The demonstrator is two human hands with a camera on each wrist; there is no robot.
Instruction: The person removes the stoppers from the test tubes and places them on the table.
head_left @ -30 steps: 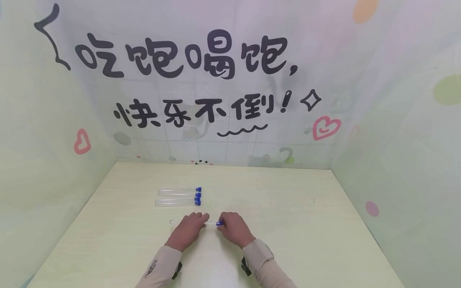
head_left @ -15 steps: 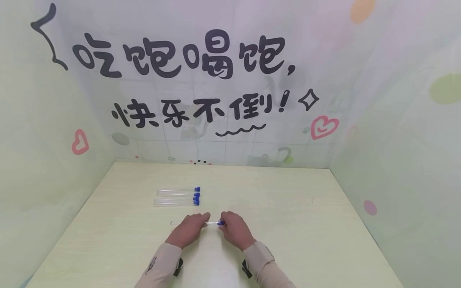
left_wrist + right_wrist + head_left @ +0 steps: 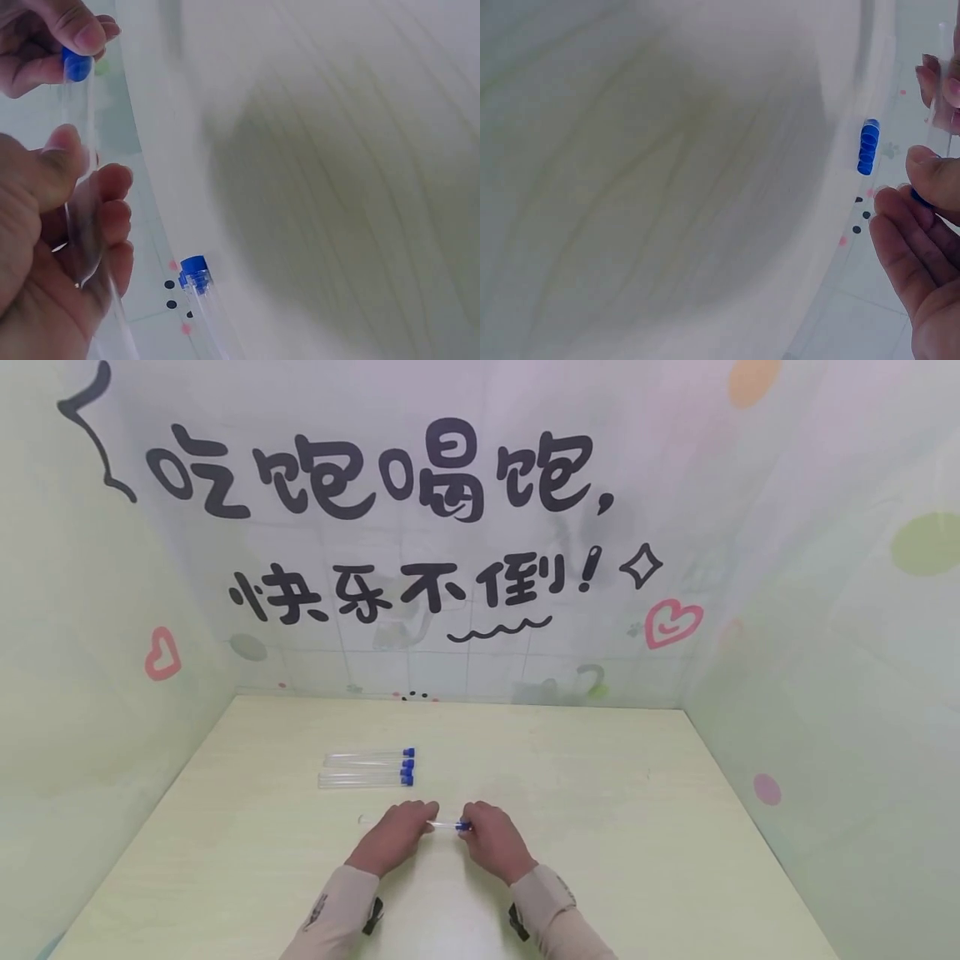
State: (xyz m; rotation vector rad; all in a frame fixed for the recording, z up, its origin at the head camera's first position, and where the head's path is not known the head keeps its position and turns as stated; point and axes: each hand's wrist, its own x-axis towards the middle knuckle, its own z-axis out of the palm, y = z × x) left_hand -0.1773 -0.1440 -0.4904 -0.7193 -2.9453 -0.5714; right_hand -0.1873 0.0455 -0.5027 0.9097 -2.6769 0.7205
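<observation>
A clear test tube [image 3: 444, 826] with a blue cap [image 3: 76, 66] is held roughly level above the near middle of the table. My left hand [image 3: 393, 839] grips its body, thumb on one side and curled fingers on the other, as the left wrist view shows. Thumb and fingertips of my right hand [image 3: 497, 842] pinch the blue cap, partly covering it. The cap sits at the tube's end; whether it is loose or tight I cannot tell. Beyond my left hand lie several similar capped test tubes [image 3: 367, 774], side by side, caps to the right.
The pale wood-grain table [image 3: 600, 860] carries all of this. Printed fabric walls enclose it, with a back wall [image 3: 480, 668] showing large dark lettering and side walls at left [image 3: 90, 710] and right [image 3: 840, 710].
Both hands and the held test tube have shifted very slightly right in the head view, while the background has slid a little left. Their grips look the same, and the lying tubes remain grouped.
</observation>
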